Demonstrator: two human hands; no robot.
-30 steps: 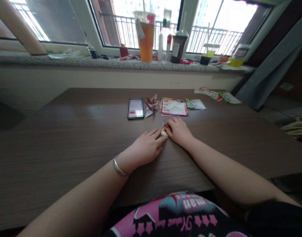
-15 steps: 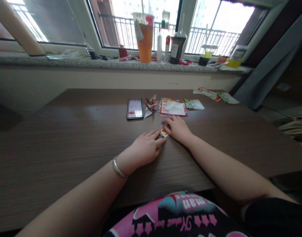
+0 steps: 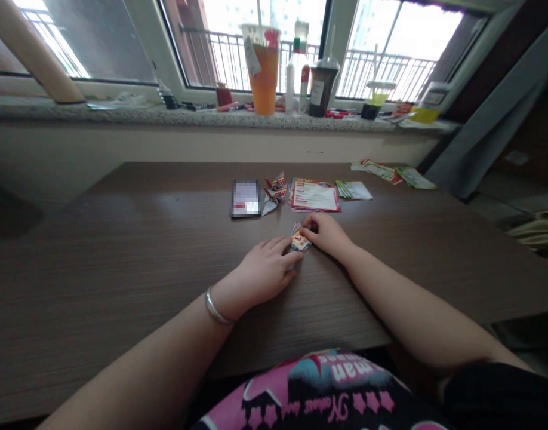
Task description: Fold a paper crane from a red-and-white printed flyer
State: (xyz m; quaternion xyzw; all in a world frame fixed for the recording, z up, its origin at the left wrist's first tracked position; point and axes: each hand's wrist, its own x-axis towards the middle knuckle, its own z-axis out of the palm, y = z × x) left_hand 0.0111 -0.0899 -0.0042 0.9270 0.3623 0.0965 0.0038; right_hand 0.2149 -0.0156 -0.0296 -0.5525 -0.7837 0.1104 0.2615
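Observation:
A small folded piece of printed paper [image 3: 299,241], yellow, red and blue, lies on the brown table in front of me. My left hand [image 3: 267,267] rests low on the tabletop, its forefinger and thumb at the paper's left and lower edges, holding it in place. A silver bangle [image 3: 215,307] circles that wrist. From the right, my right hand [image 3: 330,236] pinches the paper's right side between thumb and curled fingers. Part of the paper is hidden under the fingertips.
Behind the hands are a phone-like device [image 3: 246,199] with a blurred screen, folded paper shapes [image 3: 274,190], a stack of printed sheets [image 3: 316,196] and green-white papers [image 3: 354,190]. More papers [image 3: 381,171] lie at the back right. Drink cups [image 3: 264,77] and bottles line the windowsill [image 3: 188,122].
My right hand has drawn slightly right and its fingers have curled in, so more of the folded paper shows. My left hand has stayed almost still.

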